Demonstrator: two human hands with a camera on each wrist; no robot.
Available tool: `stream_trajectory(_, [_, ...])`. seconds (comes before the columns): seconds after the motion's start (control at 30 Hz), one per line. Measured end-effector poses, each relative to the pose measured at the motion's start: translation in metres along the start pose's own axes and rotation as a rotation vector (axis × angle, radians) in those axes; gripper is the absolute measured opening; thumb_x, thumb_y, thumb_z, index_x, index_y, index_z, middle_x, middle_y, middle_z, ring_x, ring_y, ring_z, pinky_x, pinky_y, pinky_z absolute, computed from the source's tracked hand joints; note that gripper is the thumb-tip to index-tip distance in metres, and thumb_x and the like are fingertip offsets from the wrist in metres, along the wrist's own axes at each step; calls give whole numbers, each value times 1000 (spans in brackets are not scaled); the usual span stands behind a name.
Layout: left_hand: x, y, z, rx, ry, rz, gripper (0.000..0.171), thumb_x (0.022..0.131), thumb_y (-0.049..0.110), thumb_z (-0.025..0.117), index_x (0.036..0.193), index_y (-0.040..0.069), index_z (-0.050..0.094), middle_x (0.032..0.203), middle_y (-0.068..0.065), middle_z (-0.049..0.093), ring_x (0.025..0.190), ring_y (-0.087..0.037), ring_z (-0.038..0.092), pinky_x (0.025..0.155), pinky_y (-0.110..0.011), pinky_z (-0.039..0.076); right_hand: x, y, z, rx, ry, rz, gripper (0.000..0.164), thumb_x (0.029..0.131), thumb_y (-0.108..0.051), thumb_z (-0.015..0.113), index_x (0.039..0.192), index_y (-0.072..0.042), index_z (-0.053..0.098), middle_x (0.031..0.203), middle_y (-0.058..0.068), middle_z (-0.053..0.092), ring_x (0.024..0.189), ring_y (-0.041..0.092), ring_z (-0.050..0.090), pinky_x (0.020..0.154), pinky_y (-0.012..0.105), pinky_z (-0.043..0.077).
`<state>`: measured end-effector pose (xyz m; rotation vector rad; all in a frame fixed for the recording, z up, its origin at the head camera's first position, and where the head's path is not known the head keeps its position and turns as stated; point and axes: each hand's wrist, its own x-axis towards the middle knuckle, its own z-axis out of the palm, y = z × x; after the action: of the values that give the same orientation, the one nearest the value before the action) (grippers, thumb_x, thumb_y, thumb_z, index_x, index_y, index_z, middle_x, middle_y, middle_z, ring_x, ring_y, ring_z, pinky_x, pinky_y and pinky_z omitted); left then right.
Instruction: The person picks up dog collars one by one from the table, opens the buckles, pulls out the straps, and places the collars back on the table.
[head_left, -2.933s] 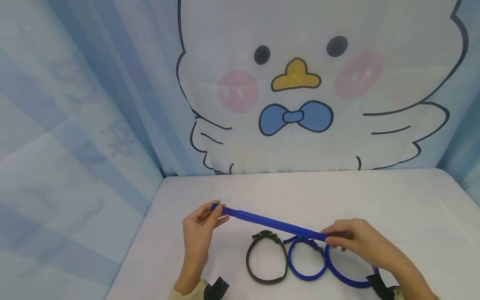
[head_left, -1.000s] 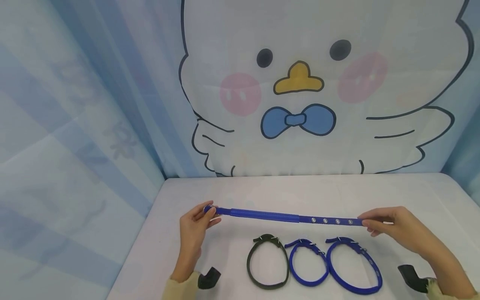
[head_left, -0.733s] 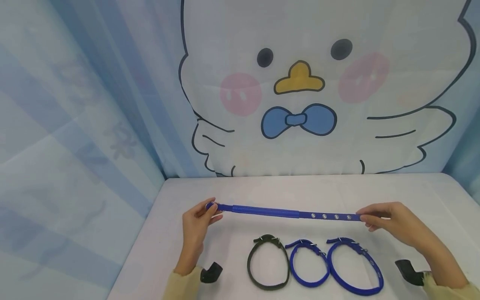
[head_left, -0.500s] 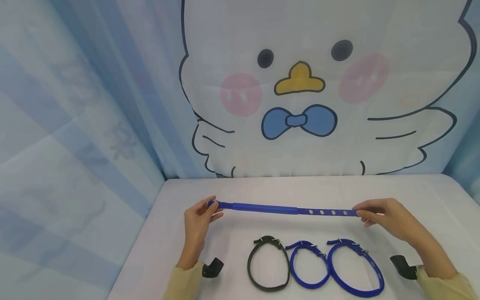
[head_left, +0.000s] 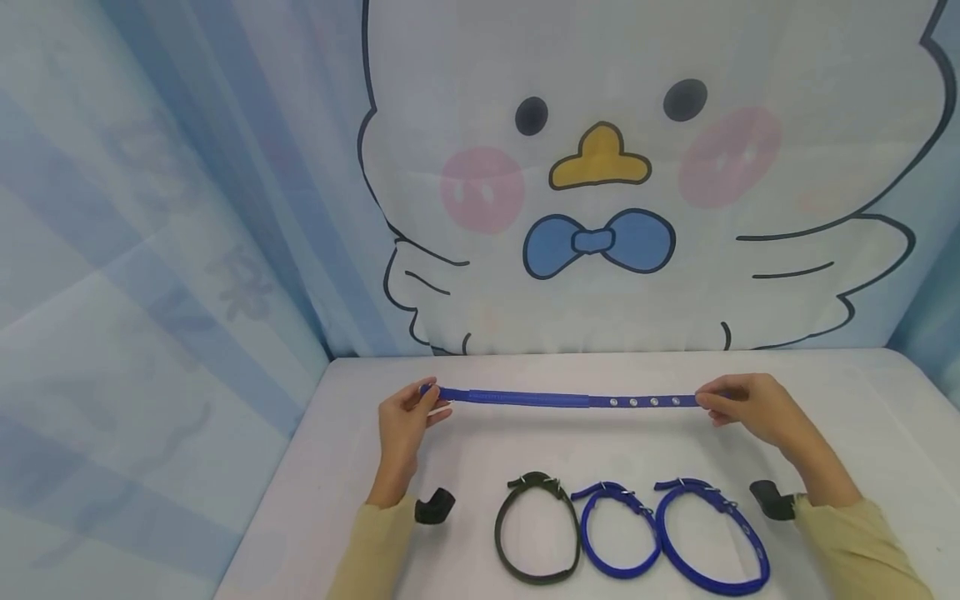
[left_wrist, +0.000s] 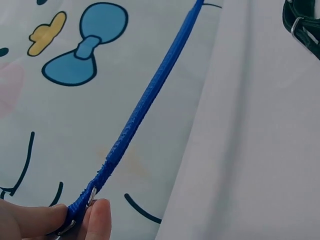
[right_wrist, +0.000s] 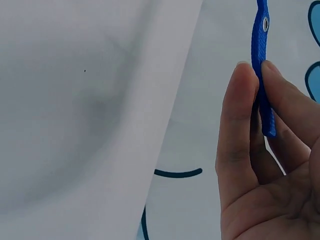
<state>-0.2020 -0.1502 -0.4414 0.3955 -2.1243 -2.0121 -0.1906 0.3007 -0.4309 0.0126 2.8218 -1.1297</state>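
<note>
A blue pet collar (head_left: 528, 399) with metal eyelets is stretched out nearly level above the table's far half. My left hand (head_left: 402, 421) pinches its buckle end between thumb and fingers; metal parts of the buckle (left_wrist: 92, 196) glint beside the fingertips in the left wrist view. At the other end, my right hand (head_left: 757, 408) pinches the strap close to its tip. In the right wrist view the collar's tip (right_wrist: 268, 125) pokes out past the thumb and forefinger, with one eyelet (right_wrist: 266, 23) above them.
Three buckled collars lie in a row on the white table (head_left: 337, 467), nearer than the held one: a dark green collar (head_left: 498, 533), a small blue collar (head_left: 617, 572) and a larger blue collar (head_left: 720, 585). Behind the table hangs a cartoon-printed curtain (head_left: 480, 300).
From a slant over the row of collars, the held collar has become nearly level and moved farther back. My right hand shifted out to its tip, then both hands moved away from the table's near side.
</note>
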Motion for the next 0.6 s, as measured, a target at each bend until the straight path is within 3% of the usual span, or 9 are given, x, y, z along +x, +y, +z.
stream_trajectory(0.23, [13, -2, 10, 7, 16, -25, 28, 97, 10, 65, 122, -3, 66, 110, -22, 70, 83, -18, 73, 71, -27, 62, 18, 7, 7, 31, 8, 30, 46, 96, -33, 67, 119, 7, 65, 98, 16, 72, 80, 18, 68, 79, 42, 60])
stream_trajectory(0.37, [20, -4, 14, -21, 28, -55, 27, 97, 8, 64, 122, -4, 66, 112, -22, 69, 83, -19, 73, 72, -27, 62, 29, 11, 11, 27, 10, 72, 46, 94, -35, 69, 118, 4, 65, 93, 11, 71, 77, 16, 66, 74, 38, 60])
stream_trajectory(0.6, [30, -13, 23, -51, 23, -80, 28, 97, 3, 62, 121, -8, 64, 113, -26, 68, 79, -18, 73, 73, -30, 62, 39, 4, 14, 44, -6, 88, 40, 97, -25, 66, 118, 9, 64, 87, 12, 69, 77, 18, 65, 75, 33, 56])
